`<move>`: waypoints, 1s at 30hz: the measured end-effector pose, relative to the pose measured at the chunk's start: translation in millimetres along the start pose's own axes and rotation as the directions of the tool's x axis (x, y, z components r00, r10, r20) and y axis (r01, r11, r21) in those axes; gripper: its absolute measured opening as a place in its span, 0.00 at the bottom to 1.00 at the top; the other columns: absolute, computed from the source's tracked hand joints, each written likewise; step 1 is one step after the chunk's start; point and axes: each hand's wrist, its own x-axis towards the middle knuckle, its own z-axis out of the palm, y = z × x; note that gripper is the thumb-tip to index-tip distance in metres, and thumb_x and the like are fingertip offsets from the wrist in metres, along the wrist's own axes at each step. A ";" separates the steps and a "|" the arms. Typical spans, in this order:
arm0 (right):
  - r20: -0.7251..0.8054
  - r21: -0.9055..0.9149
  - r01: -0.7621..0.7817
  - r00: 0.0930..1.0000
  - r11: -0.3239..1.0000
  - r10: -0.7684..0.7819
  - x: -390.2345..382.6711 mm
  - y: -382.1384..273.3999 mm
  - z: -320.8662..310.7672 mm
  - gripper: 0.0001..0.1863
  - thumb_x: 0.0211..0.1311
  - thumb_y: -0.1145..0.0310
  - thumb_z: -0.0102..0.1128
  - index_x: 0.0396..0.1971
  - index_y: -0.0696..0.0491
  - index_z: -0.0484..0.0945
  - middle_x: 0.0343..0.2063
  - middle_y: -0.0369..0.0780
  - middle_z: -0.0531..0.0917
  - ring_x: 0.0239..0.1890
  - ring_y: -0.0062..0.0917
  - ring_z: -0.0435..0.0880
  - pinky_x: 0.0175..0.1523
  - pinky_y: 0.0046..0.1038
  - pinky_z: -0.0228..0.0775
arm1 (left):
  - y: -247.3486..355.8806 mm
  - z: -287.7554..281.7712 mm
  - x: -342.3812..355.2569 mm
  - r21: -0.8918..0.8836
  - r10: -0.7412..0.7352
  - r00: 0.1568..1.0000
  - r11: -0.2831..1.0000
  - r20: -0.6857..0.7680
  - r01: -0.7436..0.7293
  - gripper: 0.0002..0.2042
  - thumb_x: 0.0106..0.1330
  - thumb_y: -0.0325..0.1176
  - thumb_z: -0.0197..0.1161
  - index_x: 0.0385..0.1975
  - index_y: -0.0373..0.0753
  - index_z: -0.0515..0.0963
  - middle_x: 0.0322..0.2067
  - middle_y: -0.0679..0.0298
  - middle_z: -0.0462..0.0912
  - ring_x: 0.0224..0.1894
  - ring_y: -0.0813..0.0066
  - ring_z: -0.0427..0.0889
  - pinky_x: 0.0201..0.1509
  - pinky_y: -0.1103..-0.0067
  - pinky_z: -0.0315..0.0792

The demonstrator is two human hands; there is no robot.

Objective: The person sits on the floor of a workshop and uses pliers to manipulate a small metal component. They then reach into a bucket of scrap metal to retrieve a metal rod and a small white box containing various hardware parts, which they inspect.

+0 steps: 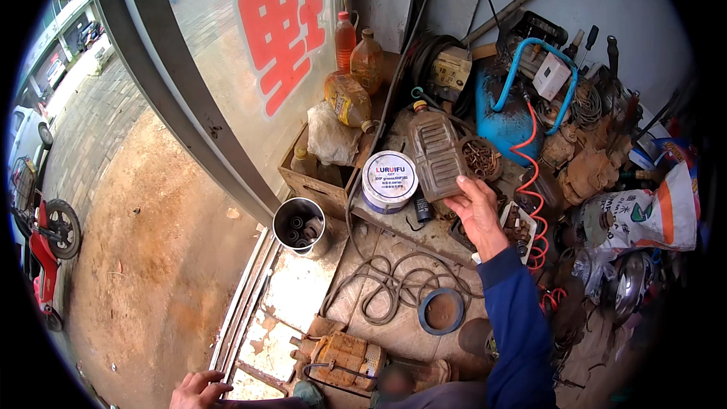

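Observation:
My right hand (pixel 480 214) reaches out with its thumb over the lower end of a flat, ribbed, clear plastic bottle (pixel 438 153) and its fingers at the edge. The bottle is brownish inside, has a small cap, and leans back among greasy parts. Beside it stands a white tub with a printed lid (pixel 389 177), and a small dark bottle (pixel 423 207) is close below. At the lower left, my left hand (pixel 198 391) rests near my leg, its fingers loosely bent and apart, holding nothing visible.
A metal bucket (pixel 300 226) with round parts stands by the door track. Cable (pixel 379 280) loops over the floor near a round dish (pixel 441 311) and a rusty machine (pixel 344 360). A blue tank (pixel 500 117) with a red coiled hose (pixel 539 212) stands at the right.

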 end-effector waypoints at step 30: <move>0.432 -0.704 0.220 0.887 0.676 0.161 -41.7 77.2 88.0 0.22 0.59 0.67 0.69 0.46 0.70 0.80 0.35 0.48 0.88 0.38 0.29 0.87 0.45 0.31 0.80 | 5.3 1.0 -6.1 0.016 0.046 0.999 0.999 -0.017 -0.046 0.15 0.62 0.22 0.66 0.49 0.36 0.80 0.55 0.50 0.78 0.55 0.46 0.78 0.57 0.61 0.76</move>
